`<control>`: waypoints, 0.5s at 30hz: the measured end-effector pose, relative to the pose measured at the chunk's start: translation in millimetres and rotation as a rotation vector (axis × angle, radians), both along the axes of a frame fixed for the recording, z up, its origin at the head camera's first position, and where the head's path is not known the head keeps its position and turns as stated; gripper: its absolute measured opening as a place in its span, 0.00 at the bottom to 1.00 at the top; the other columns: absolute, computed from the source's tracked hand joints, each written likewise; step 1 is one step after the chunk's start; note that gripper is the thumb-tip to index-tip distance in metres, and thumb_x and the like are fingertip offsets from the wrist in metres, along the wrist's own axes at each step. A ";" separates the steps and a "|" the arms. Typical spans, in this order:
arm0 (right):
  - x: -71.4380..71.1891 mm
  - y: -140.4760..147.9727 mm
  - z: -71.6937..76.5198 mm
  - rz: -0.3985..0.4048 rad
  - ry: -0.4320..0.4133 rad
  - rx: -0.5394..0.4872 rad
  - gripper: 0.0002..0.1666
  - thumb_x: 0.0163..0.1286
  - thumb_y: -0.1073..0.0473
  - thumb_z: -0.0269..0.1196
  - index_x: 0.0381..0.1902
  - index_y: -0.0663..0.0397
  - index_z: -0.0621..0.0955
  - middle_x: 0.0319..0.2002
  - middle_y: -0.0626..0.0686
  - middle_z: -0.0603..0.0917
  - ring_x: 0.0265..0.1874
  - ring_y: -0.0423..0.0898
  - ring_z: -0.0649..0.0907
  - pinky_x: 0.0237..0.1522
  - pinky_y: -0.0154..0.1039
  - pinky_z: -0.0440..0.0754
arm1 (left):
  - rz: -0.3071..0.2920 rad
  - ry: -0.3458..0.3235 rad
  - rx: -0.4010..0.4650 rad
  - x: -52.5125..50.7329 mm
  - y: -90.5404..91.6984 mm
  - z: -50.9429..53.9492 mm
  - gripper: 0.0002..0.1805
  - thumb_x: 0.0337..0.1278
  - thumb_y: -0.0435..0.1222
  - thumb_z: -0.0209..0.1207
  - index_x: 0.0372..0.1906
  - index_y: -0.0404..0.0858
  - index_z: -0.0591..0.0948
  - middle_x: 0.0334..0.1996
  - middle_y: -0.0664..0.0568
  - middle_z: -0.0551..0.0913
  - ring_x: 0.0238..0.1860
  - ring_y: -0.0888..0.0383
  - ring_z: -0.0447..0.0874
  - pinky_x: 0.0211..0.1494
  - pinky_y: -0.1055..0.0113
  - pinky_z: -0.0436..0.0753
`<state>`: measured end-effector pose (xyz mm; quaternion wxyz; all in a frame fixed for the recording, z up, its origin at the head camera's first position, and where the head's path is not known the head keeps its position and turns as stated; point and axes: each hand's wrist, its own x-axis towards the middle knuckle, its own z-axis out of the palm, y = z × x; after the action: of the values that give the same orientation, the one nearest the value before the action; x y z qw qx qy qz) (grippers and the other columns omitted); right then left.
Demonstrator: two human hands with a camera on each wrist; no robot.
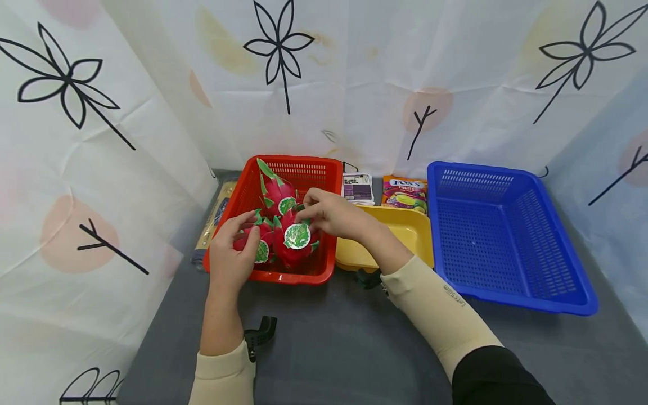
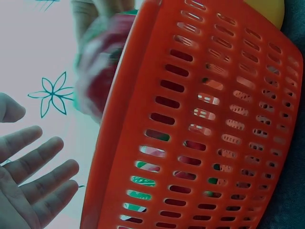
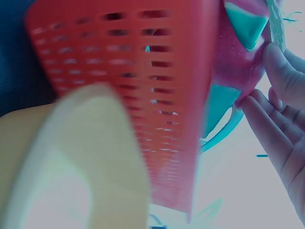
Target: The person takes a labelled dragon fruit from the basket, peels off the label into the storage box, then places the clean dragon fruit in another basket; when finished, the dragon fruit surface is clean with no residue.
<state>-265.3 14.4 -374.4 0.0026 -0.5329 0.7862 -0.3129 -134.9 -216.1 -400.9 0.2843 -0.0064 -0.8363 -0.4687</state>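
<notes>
Three pink dragon fruits with green tips and round labels show in the red basket (image 1: 290,278): one at the back (image 1: 271,190), one at the left (image 1: 266,228) and one at the front right (image 1: 289,257). My right hand (image 1: 336,215) pinches the front right fruit near its top; in the right wrist view thumb and fingers of that hand (image 3: 286,105) touch a fruit (image 3: 236,62) above the basket's rim. Over the left fruit is my left hand (image 1: 230,253), thumb and fingers apart; the left wrist view shows that hand (image 2: 33,176) open beside the basket wall (image 2: 128,114).
A yellow tray (image 1: 412,230) stands right of the red basket, with a blue basket (image 1: 511,298) beyond it. Behind the tray lie an orange candy packet (image 1: 405,194) and a white-and-purple package (image 1: 358,188). Another package (image 1: 215,216) lies left of the red basket.
</notes>
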 end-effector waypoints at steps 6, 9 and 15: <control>12.5 11.6 22.8 -0.049 0.020 -0.119 0.14 0.64 0.71 0.71 0.46 0.54 0.91 0.40 0.52 0.73 0.40 0.46 0.76 0.39 0.33 0.83 | 0.003 0.004 0.004 1.8 -0.2 0.7 0.20 0.66 0.36 0.64 0.62 0.41 0.83 0.54 0.52 0.85 0.53 0.58 0.81 0.53 0.49 0.84; 21.4 19.3 31.3 -0.077 0.056 -0.179 0.15 0.62 0.70 0.73 0.47 0.55 0.91 0.41 0.53 0.74 0.41 0.47 0.75 0.37 0.38 0.82 | 0.001 0.014 0.006 2.4 0.2 0.3 0.20 0.66 0.35 0.64 0.62 0.41 0.83 0.54 0.51 0.85 0.54 0.58 0.81 0.53 0.49 0.84; 46.5 39.9 40.5 -0.150 0.072 -0.305 0.15 0.59 0.72 0.74 0.44 0.55 0.91 0.39 0.51 0.74 0.41 0.46 0.74 0.35 0.46 0.81 | -0.047 0.057 0.011 3.3 2.2 1.4 0.21 0.65 0.34 0.65 0.62 0.39 0.83 0.54 0.49 0.85 0.53 0.55 0.82 0.53 0.62 0.85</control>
<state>-218.8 54.3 -334.0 -0.1298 -0.4780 0.7667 -0.4086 -131.6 -213.8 -399.5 0.2970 -0.0376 -0.8249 -0.4795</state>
